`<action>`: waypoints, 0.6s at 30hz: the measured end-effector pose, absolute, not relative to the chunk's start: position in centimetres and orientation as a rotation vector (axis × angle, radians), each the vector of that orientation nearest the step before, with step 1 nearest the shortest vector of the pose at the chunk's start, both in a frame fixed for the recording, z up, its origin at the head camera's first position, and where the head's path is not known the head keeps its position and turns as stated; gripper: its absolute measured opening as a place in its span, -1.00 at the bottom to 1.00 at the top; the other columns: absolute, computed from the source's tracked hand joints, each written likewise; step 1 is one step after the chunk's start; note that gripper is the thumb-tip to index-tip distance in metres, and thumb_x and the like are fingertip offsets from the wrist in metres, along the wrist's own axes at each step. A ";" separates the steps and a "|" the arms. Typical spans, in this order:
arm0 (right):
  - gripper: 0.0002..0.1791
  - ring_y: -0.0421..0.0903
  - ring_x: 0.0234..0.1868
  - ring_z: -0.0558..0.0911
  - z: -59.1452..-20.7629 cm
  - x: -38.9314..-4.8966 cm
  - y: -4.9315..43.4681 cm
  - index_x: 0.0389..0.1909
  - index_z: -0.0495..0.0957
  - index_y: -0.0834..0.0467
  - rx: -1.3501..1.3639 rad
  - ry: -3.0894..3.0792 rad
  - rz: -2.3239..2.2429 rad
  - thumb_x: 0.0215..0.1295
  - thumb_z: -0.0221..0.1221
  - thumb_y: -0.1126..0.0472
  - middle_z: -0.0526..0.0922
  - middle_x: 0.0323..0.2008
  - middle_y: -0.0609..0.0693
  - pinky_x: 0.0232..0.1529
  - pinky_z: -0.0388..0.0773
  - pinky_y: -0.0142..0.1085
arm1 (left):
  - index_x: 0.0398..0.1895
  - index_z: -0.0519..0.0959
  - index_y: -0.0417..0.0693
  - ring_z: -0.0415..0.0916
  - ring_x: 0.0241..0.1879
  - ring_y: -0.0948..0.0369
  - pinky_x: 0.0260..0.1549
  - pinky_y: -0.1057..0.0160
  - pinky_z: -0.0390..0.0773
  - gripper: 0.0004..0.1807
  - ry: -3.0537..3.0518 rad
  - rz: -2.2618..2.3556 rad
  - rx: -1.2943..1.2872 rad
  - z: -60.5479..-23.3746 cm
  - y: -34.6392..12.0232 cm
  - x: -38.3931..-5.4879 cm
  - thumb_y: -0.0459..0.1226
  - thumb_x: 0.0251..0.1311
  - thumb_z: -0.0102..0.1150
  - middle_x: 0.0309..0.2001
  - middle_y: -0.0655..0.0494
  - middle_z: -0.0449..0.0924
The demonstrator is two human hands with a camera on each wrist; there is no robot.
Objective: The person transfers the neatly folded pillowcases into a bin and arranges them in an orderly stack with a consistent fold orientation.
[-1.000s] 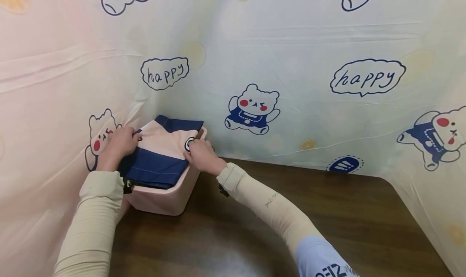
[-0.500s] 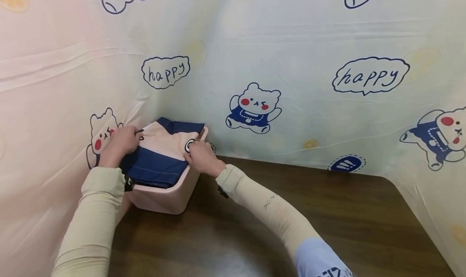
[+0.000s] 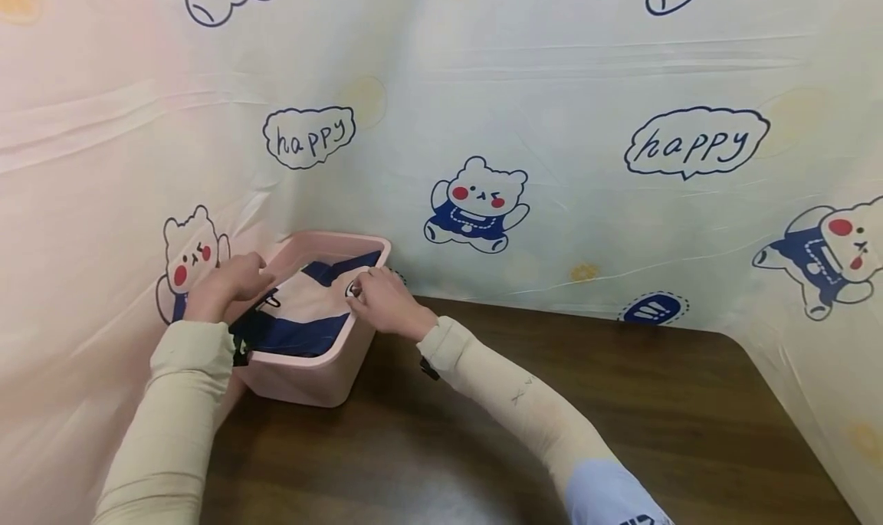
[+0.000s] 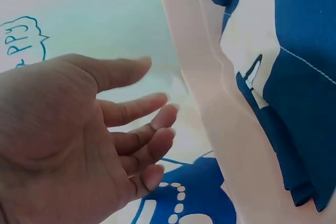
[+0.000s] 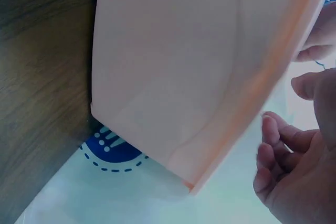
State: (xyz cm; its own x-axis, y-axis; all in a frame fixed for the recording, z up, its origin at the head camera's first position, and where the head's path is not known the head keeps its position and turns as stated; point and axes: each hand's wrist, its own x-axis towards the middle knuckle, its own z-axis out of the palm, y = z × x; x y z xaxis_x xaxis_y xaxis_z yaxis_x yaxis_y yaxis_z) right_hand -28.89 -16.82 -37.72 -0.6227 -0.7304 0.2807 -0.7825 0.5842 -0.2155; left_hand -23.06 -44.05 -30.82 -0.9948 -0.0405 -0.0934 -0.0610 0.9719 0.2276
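A folded navy and pale pink cloth (image 3: 310, 299) lies inside a pink plastic bin (image 3: 300, 379), below its rim. The left hand (image 3: 231, 280) hovers over the bin's left side in the head view. Seen from the left wrist, this left hand (image 4: 121, 124) holds nothing; its fingers are loosely bent and apart from the cloth (image 4: 304, 30). Over the right rim is the right hand (image 3: 389, 299). From its wrist, the right hand (image 5: 294, 156) shows thumb and fingers apart with nothing between them, beside the bin wall (image 5: 168, 61). What lies under the cloth is hidden.
The bin stands on a dark wooden table (image 3: 586, 418), in its back left corner. A printed curtain (image 3: 566, 126) with bears and lettering hangs behind and along the left side, close to the bin.
The cloth has dropped from above the rim down into the bin, baring the back rim. Both hands have let go of it and stay near the bin's sides.
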 end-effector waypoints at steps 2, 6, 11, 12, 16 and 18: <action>-0.60 -0.13 -0.02 0.43 -37.8 -28.7 -15.8 0.14 0.54 0.15 1.284 -2.642 0.514 0.55 0.03 -0.06 0.59 0.00 -0.04 0.09 0.38 -0.26 | 0.23 0.31 -0.66 0.46 0.05 -0.42 0.11 -0.36 0.41 -0.43 3.055 0.375 -0.055 -31.0 -43.6 -23.0 -0.22 0.46 -0.08 0.12 -0.65 0.41; -0.36 -0.05 0.22 0.45 -38.5 -28.4 -13.3 0.46 0.28 0.18 1.308 -2.659 0.599 0.56 0.01 -0.12 0.48 0.29 0.06 0.32 0.37 -0.21 | 0.27 0.28 -0.64 0.40 0.10 -0.46 0.15 -0.38 0.35 -0.38 3.146 0.410 -0.002 -31.4 -42.0 -22.8 -0.15 0.49 -0.11 0.14 -0.66 0.38; -0.16 0.02 0.56 0.20 -40.0 -28.3 -9.3 0.62 -0.02 0.16 1.299 -2.729 0.597 0.55 -0.05 -0.24 0.15 0.58 0.10 0.52 0.11 -0.11 | 0.39 0.19 -0.57 0.24 0.27 -0.49 0.27 -0.38 0.22 -0.36 3.277 0.430 0.112 -32.0 -38.5 -22.0 -0.20 0.47 -0.02 0.29 -0.62 0.26; -0.16 0.03 0.58 0.17 -40.4 -28.3 -8.4 0.62 -0.02 0.16 1.292 -2.742 0.579 0.55 -0.07 -0.25 0.13 0.59 0.10 0.53 0.09 -0.10 | 0.40 0.18 -0.55 0.22 0.29 -0.47 0.29 -0.37 0.20 -0.35 3.312 0.433 0.145 -32.2 -37.7 -21.8 -0.21 0.47 0.01 0.31 -0.60 0.25; -0.14 0.06 0.60 0.11 -42.7 -28.5 -4.8 0.61 -0.02 0.17 1.214 -2.796 0.523 0.54 -0.09 -0.29 0.10 0.60 0.09 0.55 0.03 -0.04 | 0.34 0.28 -0.49 0.29 0.27 -0.41 0.26 -0.36 0.24 -0.41 3.503 0.450 0.315 -33.7 -34.2 -21.3 -0.27 0.39 0.12 0.27 -0.51 0.33; -0.11 0.08 0.61 0.05 -44.2 -28.6 -3.1 0.62 -0.06 0.16 1.156 -2.834 0.513 0.53 -0.09 -0.30 0.07 0.61 0.09 0.55 0.00 -0.01 | 0.34 0.32 -0.45 0.29 0.29 -0.38 0.25 -0.35 0.25 -0.44 3.577 0.492 0.399 -34.9 -32.3 -21.2 -0.30 0.37 0.15 0.28 -0.47 0.35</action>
